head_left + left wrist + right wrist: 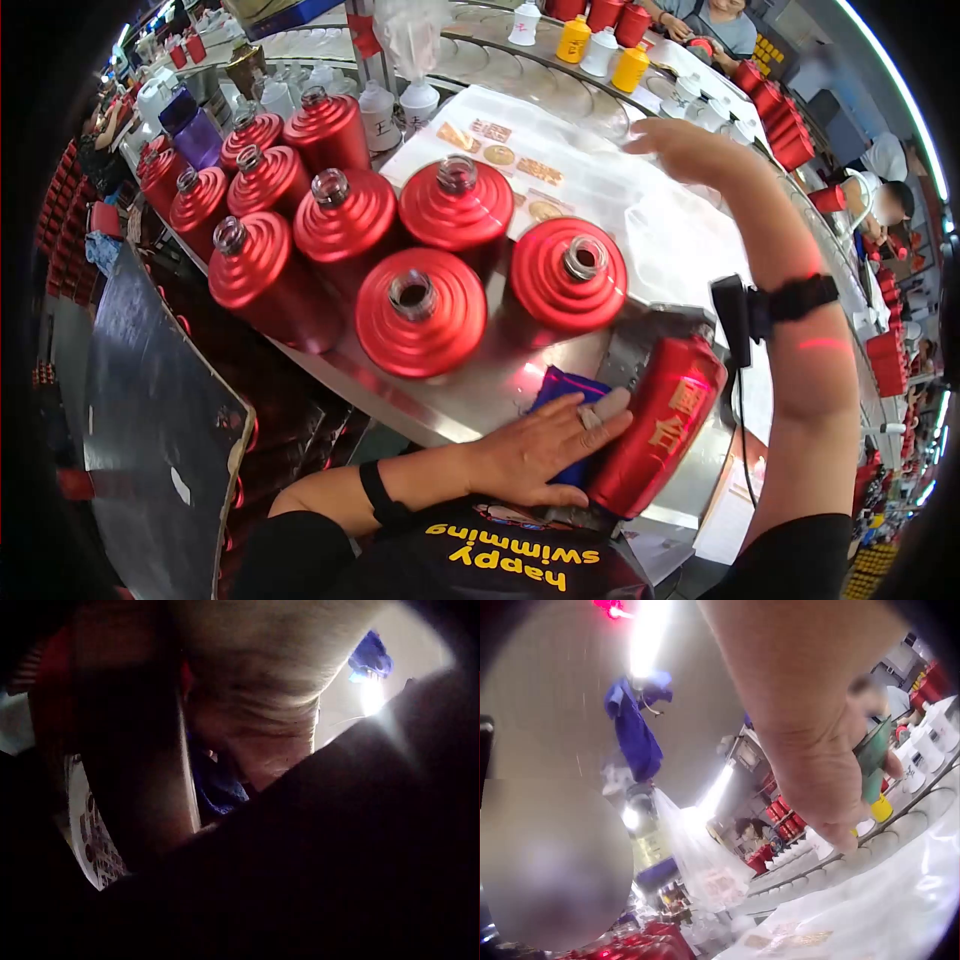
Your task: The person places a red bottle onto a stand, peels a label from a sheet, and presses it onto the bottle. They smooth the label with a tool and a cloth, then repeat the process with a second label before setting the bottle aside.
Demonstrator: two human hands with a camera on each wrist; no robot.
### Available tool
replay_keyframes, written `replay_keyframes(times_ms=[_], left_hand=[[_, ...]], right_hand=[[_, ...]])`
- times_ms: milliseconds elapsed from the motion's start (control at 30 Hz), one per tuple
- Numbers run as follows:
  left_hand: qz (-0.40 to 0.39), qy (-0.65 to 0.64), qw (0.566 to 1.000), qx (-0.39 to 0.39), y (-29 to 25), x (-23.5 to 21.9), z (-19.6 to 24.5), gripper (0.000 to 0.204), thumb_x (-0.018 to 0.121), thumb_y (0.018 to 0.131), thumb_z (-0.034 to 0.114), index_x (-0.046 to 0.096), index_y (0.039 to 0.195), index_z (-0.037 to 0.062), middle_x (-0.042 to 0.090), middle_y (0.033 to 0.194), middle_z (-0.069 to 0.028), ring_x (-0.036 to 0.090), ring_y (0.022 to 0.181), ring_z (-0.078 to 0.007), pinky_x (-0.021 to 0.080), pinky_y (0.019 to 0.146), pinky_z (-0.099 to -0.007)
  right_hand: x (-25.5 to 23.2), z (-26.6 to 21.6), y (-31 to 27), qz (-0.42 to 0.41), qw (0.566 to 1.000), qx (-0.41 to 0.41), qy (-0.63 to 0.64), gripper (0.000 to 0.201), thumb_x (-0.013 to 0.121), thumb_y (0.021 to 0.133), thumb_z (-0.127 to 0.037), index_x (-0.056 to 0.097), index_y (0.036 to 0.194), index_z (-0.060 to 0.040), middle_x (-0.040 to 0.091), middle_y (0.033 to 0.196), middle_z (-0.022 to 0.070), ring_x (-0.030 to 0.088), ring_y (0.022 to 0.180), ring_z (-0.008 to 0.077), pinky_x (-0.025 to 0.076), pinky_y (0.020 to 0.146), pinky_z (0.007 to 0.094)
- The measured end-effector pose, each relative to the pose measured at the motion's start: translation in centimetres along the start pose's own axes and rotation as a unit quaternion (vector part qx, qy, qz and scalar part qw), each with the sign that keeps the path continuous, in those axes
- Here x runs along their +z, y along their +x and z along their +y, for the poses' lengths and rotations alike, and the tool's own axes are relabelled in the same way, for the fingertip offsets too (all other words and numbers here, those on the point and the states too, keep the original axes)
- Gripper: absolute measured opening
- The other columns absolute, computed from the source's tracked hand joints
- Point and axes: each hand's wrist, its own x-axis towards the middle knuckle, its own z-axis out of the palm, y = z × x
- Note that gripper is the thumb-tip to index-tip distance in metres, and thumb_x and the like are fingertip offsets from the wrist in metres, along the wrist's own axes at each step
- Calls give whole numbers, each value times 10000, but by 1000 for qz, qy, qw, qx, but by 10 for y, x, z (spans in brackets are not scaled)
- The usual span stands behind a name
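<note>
A red bottle with gold characters lies on its side, tilted, near the person's front. My left hand rests at its side, fingers extended and fingertips at the red surface. Pale covers wrap part of its fingers. Under this hand is a blue cloth. The left wrist view is mostly dark. My right hand is raised over the far side of a white sheet that carries gold labels. Something green shows at its fingers; I cannot tell whether it is worn or held.
Several upright red bottles with open glass necks, one of them nearest, stand left of the lying bottle. Behind the sheet curves a conveyor with white and yellow bottles. A dark board stands at left. Other people sit beyond the conveyor.
</note>
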Motion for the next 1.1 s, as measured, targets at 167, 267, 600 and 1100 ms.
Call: replay_keyframes(times_ms=[167,267,600,1100], left_hand=[[58,-6,997,57,-1,7,-10,1009,672,850,459,94,1556,29,340,1475,-290,357,1375,-408,146,1192,-533],[67,-9,996,66,-2,6,-12,1016,686,835,444,103,1554,25,458,1347,-268,443,1290,-401,149,1194,-527],[116,-6,990,79,-4,12,-11,1014,699,819,436,130,1554,28,534,1158,-223,463,1267,-378,138,1198,-501],[136,-17,987,84,-5,11,-11,979,665,839,462,153,1553,30,546,1102,-201,484,1232,-368,162,1189,-502]], right_hand=[[9,-51,74,-154,988,9,-14,782,445,742,183,514,1422,-197,413,1485,184,405,1372,350,375,1117,429],[8,-72,78,-212,975,23,-59,840,494,734,175,453,1463,-241,391,1499,180,460,1311,372,446,1053,442],[30,-55,88,-147,987,28,-65,791,480,793,133,420,1474,-264,365,1509,203,495,1267,398,466,1029,432],[43,-42,91,-148,978,66,-130,811,484,776,135,411,1477,-266,329,1536,136,488,1279,384,492,1009,433]])
